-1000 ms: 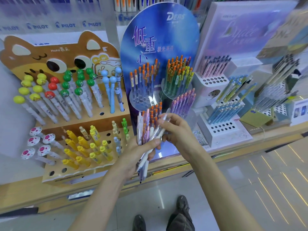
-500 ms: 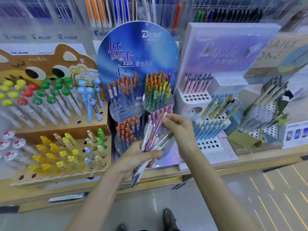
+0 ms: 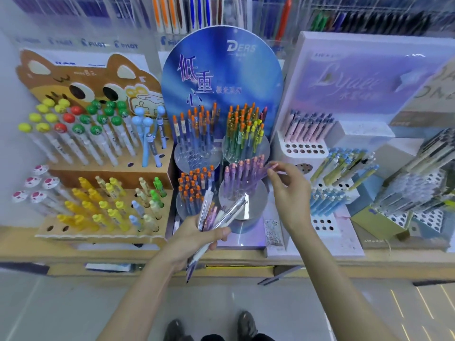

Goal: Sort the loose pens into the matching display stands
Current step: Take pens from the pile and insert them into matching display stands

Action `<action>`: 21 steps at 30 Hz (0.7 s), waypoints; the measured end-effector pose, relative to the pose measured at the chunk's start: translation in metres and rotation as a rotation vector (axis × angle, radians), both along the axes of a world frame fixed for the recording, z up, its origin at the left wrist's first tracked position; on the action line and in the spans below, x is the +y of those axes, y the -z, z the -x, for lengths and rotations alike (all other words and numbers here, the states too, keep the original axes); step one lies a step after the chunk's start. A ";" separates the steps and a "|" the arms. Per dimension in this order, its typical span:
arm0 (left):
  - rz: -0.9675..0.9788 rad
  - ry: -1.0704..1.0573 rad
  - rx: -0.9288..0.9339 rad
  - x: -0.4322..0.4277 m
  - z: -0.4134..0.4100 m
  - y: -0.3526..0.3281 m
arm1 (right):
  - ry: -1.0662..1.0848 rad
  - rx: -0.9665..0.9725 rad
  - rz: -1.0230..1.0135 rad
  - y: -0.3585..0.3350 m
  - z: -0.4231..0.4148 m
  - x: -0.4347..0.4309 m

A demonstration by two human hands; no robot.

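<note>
My left hand (image 3: 197,238) grips a bunch of loose pens (image 3: 216,212), white, clear and purple, fanned upward in front of the blue DERS stand (image 3: 221,77). My right hand (image 3: 289,190) pinches one purple pen (image 3: 261,175) by its top. That pen leans among the other purple pens in the stand's lower right clear cup (image 3: 242,198). The stand's other three cups hold orange-topped pens in blue, green-yellow and dark colours.
A brown cat-shaped stand (image 3: 81,82) at left holds ball-topped and yellow pens. A white and lilac stand (image 3: 369,77) at right holds pink and blue pens. More racks stand at far right. All sit on a wooden shelf (image 3: 320,263); my shoes show on the floor below.
My right hand has drawn one purple pen out of the bunch and carried it up and right to the purple-pen cup. The view has shifted, and my left hand has stayed in front of the stand.
</note>
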State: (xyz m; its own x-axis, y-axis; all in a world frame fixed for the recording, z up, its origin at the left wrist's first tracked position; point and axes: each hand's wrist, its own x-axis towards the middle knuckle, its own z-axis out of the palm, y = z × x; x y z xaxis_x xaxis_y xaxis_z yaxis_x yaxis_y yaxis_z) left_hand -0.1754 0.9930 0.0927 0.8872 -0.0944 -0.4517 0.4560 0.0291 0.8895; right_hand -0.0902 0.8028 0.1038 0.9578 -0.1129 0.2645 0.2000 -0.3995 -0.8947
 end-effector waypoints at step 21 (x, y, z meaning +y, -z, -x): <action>0.094 -0.022 -0.061 0.002 -0.002 -0.009 | -0.064 -0.088 0.251 0.020 -0.001 0.012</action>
